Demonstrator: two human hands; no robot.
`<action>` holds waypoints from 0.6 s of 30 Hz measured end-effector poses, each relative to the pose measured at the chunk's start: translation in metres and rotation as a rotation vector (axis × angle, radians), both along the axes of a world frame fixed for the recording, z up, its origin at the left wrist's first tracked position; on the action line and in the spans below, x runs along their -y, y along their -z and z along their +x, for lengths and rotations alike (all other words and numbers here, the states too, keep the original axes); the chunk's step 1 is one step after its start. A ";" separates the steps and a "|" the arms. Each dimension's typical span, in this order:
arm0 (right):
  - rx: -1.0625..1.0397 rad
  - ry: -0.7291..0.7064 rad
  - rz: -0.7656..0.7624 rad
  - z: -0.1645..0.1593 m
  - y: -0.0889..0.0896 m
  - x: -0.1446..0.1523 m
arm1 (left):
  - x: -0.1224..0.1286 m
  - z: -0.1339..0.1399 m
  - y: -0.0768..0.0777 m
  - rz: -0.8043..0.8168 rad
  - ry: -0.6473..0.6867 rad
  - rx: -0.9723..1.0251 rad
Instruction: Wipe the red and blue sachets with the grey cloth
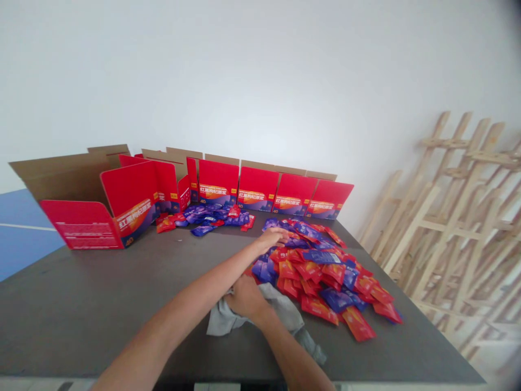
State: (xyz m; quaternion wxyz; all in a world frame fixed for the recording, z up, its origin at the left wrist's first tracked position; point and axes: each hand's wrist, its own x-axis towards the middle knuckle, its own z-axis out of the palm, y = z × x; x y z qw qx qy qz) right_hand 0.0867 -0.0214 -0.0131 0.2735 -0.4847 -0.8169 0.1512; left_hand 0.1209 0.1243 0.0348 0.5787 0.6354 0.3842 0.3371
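Note:
My left hand (274,237) reaches across to the upper left side of a pile of red and purple sachets (313,271). Its fingers are stretched out against the sachets, with none visibly gripped. Nearer to me, my right hand (246,297) is closed on a grey cloth (285,309). The cloth lies crumpled on the dark table (122,304), along the pile's near left edge. My left forearm passes beside and beyond my right hand, and the right fingertips are partly hidden in the cloth.
Red printed cartons (256,187) stand open in a row along the back, and a larger-looking open carton (85,222) is at the left. A smaller group of sachets (215,215) lies before them. Wooden frames (439,233) lean at the wall beyond the table's right edge.

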 end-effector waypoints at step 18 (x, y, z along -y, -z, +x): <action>-0.006 -0.049 -0.005 0.003 -0.008 0.003 | -0.034 -0.241 0.028 0.482 -0.589 -1.166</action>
